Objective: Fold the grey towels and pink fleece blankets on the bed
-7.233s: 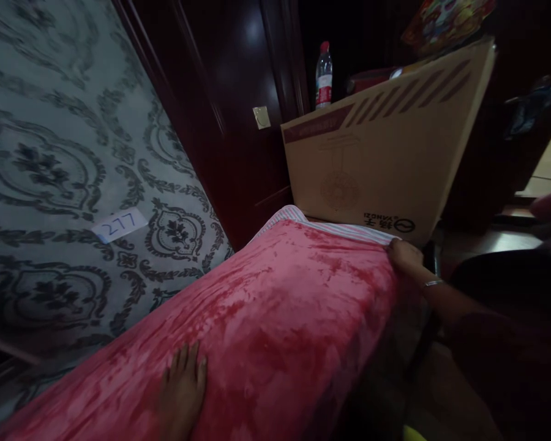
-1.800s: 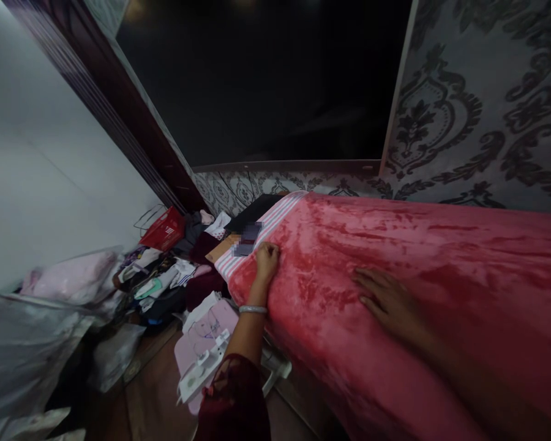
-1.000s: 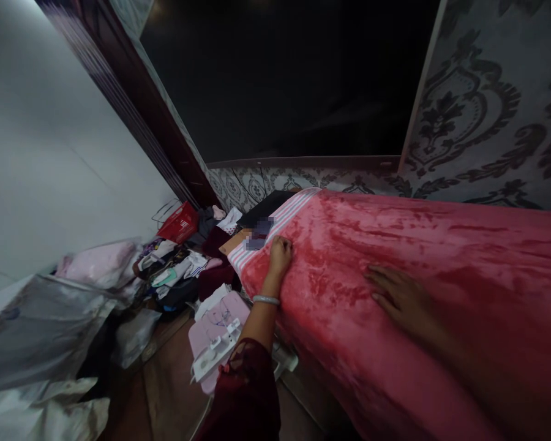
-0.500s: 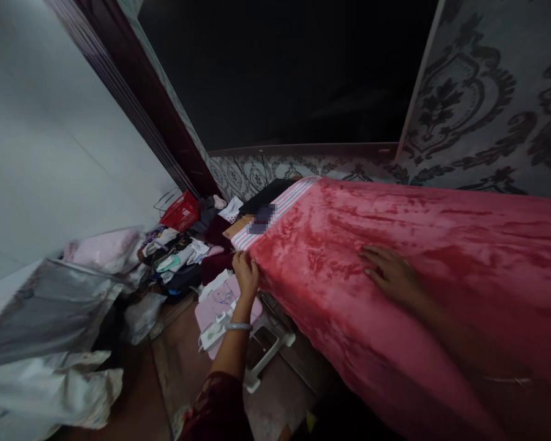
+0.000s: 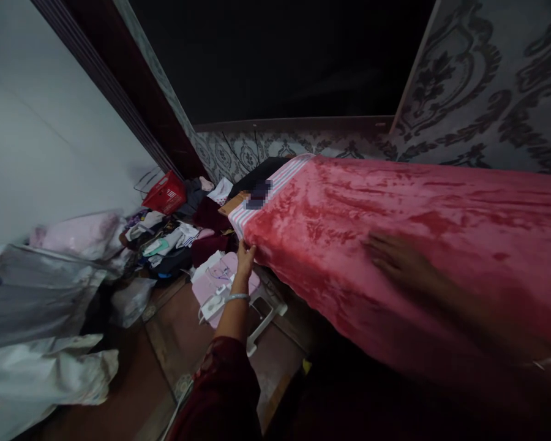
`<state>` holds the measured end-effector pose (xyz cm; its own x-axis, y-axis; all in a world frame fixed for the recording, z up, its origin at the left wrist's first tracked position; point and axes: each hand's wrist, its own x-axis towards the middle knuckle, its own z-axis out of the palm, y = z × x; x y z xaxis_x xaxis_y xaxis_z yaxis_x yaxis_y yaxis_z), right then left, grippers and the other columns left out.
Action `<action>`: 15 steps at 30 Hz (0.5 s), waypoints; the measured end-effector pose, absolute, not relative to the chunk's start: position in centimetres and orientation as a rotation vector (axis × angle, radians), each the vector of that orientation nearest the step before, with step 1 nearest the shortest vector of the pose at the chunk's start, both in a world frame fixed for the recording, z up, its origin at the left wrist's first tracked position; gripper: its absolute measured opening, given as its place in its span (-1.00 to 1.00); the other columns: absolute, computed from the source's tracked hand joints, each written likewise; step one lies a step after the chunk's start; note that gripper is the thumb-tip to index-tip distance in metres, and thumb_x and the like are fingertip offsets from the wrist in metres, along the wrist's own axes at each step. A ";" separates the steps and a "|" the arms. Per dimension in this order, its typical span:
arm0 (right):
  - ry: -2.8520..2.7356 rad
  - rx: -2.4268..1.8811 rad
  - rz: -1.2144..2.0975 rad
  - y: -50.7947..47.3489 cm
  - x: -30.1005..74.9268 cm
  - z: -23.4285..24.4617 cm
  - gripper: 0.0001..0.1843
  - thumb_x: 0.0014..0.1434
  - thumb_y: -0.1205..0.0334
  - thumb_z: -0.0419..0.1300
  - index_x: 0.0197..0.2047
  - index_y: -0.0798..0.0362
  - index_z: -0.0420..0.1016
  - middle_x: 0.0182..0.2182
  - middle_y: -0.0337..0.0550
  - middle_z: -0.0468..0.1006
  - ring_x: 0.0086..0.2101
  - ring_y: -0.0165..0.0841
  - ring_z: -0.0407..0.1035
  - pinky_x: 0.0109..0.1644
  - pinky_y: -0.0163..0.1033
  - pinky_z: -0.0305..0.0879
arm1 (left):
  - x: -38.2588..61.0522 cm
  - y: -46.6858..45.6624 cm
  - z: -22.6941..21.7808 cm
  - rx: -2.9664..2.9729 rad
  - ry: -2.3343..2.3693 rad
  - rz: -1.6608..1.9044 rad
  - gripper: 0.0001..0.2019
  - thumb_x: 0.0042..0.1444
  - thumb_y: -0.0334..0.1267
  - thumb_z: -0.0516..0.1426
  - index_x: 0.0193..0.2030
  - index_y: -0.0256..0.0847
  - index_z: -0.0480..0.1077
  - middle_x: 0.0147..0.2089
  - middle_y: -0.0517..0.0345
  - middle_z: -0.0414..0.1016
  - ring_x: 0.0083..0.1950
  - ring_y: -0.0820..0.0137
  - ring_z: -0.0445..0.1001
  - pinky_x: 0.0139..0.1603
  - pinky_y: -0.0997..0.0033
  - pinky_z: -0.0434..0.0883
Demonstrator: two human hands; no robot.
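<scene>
A red plush blanket point(image 5: 330, 226) with a striped border point(image 5: 288, 174) at its left end covers a long surface and hangs over the front. At the near left corner, my left hand point(image 5: 245, 260) has its fingers closed on the blanket's edge. My right hand point(image 5: 392, 257) lies out flat over the middle of the blanket, fingers stretched and slightly blurred. A dark, pixelated item point(image 5: 259, 195) rests by the striped border.
Below my left hand stands a pink stool point(image 5: 252, 283) with a white power strip point(image 5: 213, 306). Piled clothes point(image 5: 179, 239), a red basket point(image 5: 166, 193) and plastic bags point(image 5: 131, 300) sit at left. A large dark screen point(image 5: 284, 61) hangs behind the blanket.
The view has tilted down a little, so the scene sits higher. My left hand stays at the blanket's corner. My right hand stays over the blanket, shifted slightly to the right.
</scene>
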<state>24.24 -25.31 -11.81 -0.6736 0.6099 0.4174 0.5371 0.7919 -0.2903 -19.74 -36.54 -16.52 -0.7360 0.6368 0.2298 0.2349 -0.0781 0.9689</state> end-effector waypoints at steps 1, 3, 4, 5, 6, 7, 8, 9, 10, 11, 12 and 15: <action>-2.472 -0.853 0.192 -26.7 25.3 -11.7 -0.51 0.34 0.09 -0.04 0.17 0.07 0.53 0.17 0.07 0.51 0.22 -0.08 0.34 0.32 0.18 0.26 | -19.5 -36.7 -16.8 0.912 1.894 1.867 -0.60 -0.04 -0.29 0.27 -0.02 -0.15 0.40 -0.06 0.06 0.53 0.03 0.24 0.48 0.12 0.21 0.40; -2.441 -0.872 0.154 -29.4 27.5 -11.4 -0.49 0.38 0.06 -0.08 0.16 0.08 0.54 0.14 0.08 0.53 0.19 -0.10 0.37 0.29 0.13 0.31 | -18.8 -37.2 -17.3 0.836 1.908 1.861 -0.60 -0.06 -0.33 0.27 -0.03 -0.16 0.38 -0.07 0.05 0.50 0.04 0.24 0.46 0.11 0.22 0.38; -2.417 -0.887 0.120 -30.5 28.4 -11.2 -0.49 0.39 0.04 -0.09 0.14 0.09 0.56 0.12 0.09 0.55 0.16 -0.11 0.40 0.27 0.10 0.34 | -18.2 -37.6 -17.6 0.799 1.921 1.872 -0.62 -0.05 -0.34 0.27 -0.04 -0.16 0.37 -0.08 0.05 0.49 0.04 0.24 0.44 0.12 0.23 0.36; -2.391 -0.901 0.083 -31.5 29.3 -11.0 -0.48 0.40 0.03 -0.09 0.11 0.09 0.57 0.10 0.09 0.56 0.14 -0.11 0.42 0.24 0.08 0.38 | -17.5 -38.0 -17.8 0.766 1.934 1.887 -0.66 -0.03 -0.34 0.25 -0.07 -0.17 0.37 -0.10 0.06 0.48 0.04 0.25 0.42 0.12 0.23 0.34; -2.368 -0.911 0.054 -32.3 30.0 -10.8 -0.48 0.40 0.02 -0.09 0.09 0.09 0.59 0.08 0.09 0.58 0.11 -0.11 0.44 0.21 0.06 0.41 | -16.7 -38.5 -18.0 0.743 1.939 1.897 -0.72 -0.01 -0.33 0.24 -0.12 -0.17 0.37 -0.13 0.07 0.47 0.02 0.27 0.41 0.12 0.25 0.33; -2.352 -0.925 0.038 -32.8 30.6 -10.6 -0.48 0.40 0.01 -0.09 0.07 0.09 0.59 0.06 0.09 0.59 0.09 -0.12 0.46 0.18 0.05 0.44 | -15.6 -39.1 -18.2 0.733 1.931 1.896 -0.79 0.01 -0.31 0.23 -0.18 -0.17 0.38 -0.18 0.10 0.46 -0.02 0.29 0.41 0.09 0.26 0.33; -2.337 -0.944 0.038 -33.3 31.1 -10.4 -0.49 0.40 0.01 -0.09 0.06 0.08 0.60 0.05 0.08 0.59 0.07 -0.12 0.48 0.15 0.03 0.46 | -14.4 -39.7 -18.4 0.739 1.907 1.879 -0.85 0.01 -0.28 0.23 -0.26 -0.16 0.38 -0.24 0.13 0.45 -0.09 0.31 0.42 0.05 0.28 0.34; -2.326 -0.971 0.055 -33.5 31.4 -10.3 -0.50 0.39 0.00 -0.07 0.05 0.07 0.60 0.04 0.07 0.60 0.05 -0.13 0.49 0.14 0.02 0.47 | -13.1 -40.3 -18.6 0.755 1.868 1.851 -0.88 0.01 -0.25 0.24 -0.33 -0.16 0.39 -0.30 0.16 0.45 -0.16 0.33 0.43 -0.01 0.30 0.36; -2.310 -1.003 0.080 -33.7 31.6 -10.2 -0.51 0.38 -0.01 -0.06 0.04 0.05 0.60 0.04 0.06 0.60 0.04 -0.14 0.50 0.13 0.01 0.48 | -11.7 -40.8 -18.7 0.778 1.821 1.816 -0.87 0.00 -0.20 0.25 -0.39 -0.16 0.40 -0.36 0.19 0.44 -0.23 0.35 0.43 -0.07 0.32 0.37; -2.288 -1.037 0.107 -33.8 31.7 -10.2 -0.52 0.37 -0.02 -0.05 0.03 0.04 0.60 0.02 0.04 0.61 0.03 -0.14 0.51 0.13 0.01 0.49 | -10.4 -41.3 -18.9 0.798 1.772 1.782 -0.83 -0.02 -0.15 0.27 -0.42 -0.16 0.41 -0.40 0.20 0.43 -0.28 0.36 0.42 -0.13 0.33 0.38; -2.259 -1.071 0.135 -33.8 31.7 -10.1 -0.52 0.35 -0.04 -0.04 0.01 0.03 0.60 0.02 0.03 0.62 0.02 -0.14 0.52 0.13 0.02 0.49 | -9.1 -41.7 -19.0 0.813 1.726 1.753 -0.80 -0.04 -0.11 0.28 -0.43 -0.16 0.42 -0.42 0.21 0.44 -0.32 0.38 0.42 -0.17 0.34 0.38; -2.190 -1.153 0.203 -33.7 31.4 -10.1 -0.49 0.31 -0.12 -0.02 -0.02 0.02 0.59 0.00 0.03 0.62 0.00 -0.12 0.52 0.13 0.05 0.48 | -6.1 -42.1 -19.2 0.822 1.632 1.704 -0.72 -0.10 -0.01 0.33 -0.39 -0.17 0.47 -0.43 0.20 0.47 -0.37 0.41 0.42 -0.24 0.38 0.38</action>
<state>31.35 -33.75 -10.14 -0.4048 0.7834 0.4716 0.6834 0.6018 -0.4132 -6.05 -42.14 -19.24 -0.6052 0.7960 0.0120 -0.0222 -0.0319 0.9992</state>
